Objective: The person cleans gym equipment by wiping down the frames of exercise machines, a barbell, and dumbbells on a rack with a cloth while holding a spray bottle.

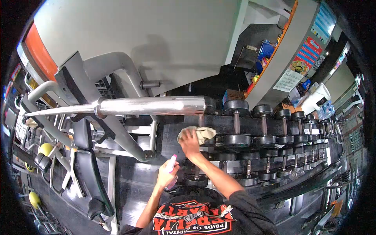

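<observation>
My right hand (pixel 189 141) presses a pale beige cloth (pixel 204 134) against the near end of the dumbbell rack, beside a dumbbell's handle. Closed around a spray bottle (pixel 171 163) with a pink tip is my left hand (pixel 167 175), held low in front of my body. Much of the bottle is hidden by the fingers. Just beyond the cloth, a thick chrome barbell end (pixel 152 106) sticks out from the left. Black dumbbells (pixel 237 140) with metal handles lie in rows to the right of my right hand.
On the left stands a grey-framed bench machine (pixel 129 137) with a black padded seat (pixel 90 168). A grey wall (pixel 176 43) rises ahead. Posters (pixel 303 58) hang on a pillar at the right, near a white container (pixel 316 98). Dark flooring (pixel 137 184) lies below.
</observation>
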{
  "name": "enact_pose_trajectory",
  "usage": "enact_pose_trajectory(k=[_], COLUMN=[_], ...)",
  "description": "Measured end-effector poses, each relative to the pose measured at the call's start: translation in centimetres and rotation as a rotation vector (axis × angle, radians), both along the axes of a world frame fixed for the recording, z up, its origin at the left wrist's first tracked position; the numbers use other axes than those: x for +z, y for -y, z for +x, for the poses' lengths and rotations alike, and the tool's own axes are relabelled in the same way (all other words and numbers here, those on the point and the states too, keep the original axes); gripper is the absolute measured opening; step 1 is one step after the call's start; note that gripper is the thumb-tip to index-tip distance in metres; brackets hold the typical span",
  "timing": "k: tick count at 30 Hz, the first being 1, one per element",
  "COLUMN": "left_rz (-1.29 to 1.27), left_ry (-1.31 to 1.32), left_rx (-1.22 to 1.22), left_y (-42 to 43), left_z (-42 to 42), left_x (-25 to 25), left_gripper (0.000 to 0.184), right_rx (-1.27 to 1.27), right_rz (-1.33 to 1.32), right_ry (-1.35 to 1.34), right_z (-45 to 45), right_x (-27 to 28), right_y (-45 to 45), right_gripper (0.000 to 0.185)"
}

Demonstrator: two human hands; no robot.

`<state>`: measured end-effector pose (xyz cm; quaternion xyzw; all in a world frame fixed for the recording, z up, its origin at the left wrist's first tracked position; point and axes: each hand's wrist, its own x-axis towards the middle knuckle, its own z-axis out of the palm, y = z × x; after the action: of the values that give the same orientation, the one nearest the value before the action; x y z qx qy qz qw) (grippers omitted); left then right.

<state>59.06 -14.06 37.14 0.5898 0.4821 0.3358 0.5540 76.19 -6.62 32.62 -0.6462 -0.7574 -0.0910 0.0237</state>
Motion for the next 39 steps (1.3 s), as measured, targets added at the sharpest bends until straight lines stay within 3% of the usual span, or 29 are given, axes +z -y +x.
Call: enact_pose_trajectory(k=[2, 5, 9, 11, 16, 18, 21, 22, 24, 25, 27, 30, 31, 33, 34, 36, 37, 39], left_rz=[-0.001, -0.041, -0.014, -0.008, -0.069, -0.075, -0.111, -0.109, -0.111, -0.105, -0.099, -0.122, -0.102, -0.081, -0.077, -0.071, -0.076, -0.082], left_ry=[-0.005, 0.023, 0.012, -0.006, -0.001, 0.002, 0.028, 0.019, 0.010, 0.010, 0.008, 0.048, 0.030, 0.013, 0.025, 0.034, 0.043, 0.055], left_rx=[0.026, 0.034, -0.031, -0.052, -0.057, -0.051, -0.058, -0.073, -0.094, -0.107, -0.125, -0.129, -0.131, -0.124, -0.101, -0.072, -0.069, -0.074], left_y=[0.2, 0.0, -0.1, -0.3, -0.9, -1.1, -1.3, -1.5, -1.4, -1.5, -1.4, -1.3, -1.2, -1.1, -0.9, -0.8, -0.7, -0.7], left_z=[0.0, 0.3, 0.6, 1.1, 0.7, 0.4, 0.3, 0.3, 0.4, 0.7, 1.1, 1.4, 1.4, 1.1, 0.9, 0.2, -0.2, -0.5], left_x=[0.5, 0.7, -0.5, -0.1, 0.3, 0.1, -0.3, -0.8, -1.0, -0.6, -0.5, -0.6, -0.4, -0.5, -0.7, -0.8, -0.9, -0.9], left_gripper=[0.012, 0.012, 0.015, 0.015, 0.015, 0.015, 0.012, 0.013, 0.013, 0.013, 0.013, 0.014, 0.014, 0.014, 0.014, 0.014, 0.015, 0.015], right_rx=[0.042, 0.092, 0.129, 0.165, 0.186, 0.096, -0.110, -0.118, -0.409, -0.415, -0.730, -0.768, -0.926, -0.867, -0.863, -0.549, -0.550, -0.908], right_rz=[-0.169, -0.304, -0.311, -0.284, 0.006, 0.045, 0.316, 0.314, 0.678, 0.679, 0.253, 0.140, -0.096, -0.433, -0.442, -0.217, -0.219, -0.051], right_ry=[0.353, 0.565, 0.569, 0.447, 0.137, -0.312, -0.454, -0.451, -1.005, -1.002, -1.446, -2.325, -2.561, -2.880, -2.877, -3.212, -3.213, -3.056], right_z=[-1.6, -3.0, -2.9, -2.0, 1.7, 3.6, 7.2, 7.6, 8.4, 9.2, 10.3, 6.9, 6.7, 5.4, 5.5, 5.2, 5.4, 6.1], right_x=[-0.3, -3.7, -4.5, -1.5, -1.2, 1.4, 1.1, 0.3, -3.3, -6.2, -11.7, -13.0, -14.5, -17.0, -18.0, -17.5, -17.2, -13.0], right_y=[-0.7, -1.4, -0.6, 0.6, 4.0, 5.8, 7.7, 7.9, 7.9, 7.9, 8.2, 7.9, 7.8, 6.9, 6.5, 5.7, 5.0, 3.3], right_gripper=[0.032, 0.032, 0.031, 0.031, 0.026, 0.028, 0.031, 0.031, 0.023, 0.023, 0.020, 0.030, 0.030, 0.033, 0.033, 0.034, 0.034, 0.037])
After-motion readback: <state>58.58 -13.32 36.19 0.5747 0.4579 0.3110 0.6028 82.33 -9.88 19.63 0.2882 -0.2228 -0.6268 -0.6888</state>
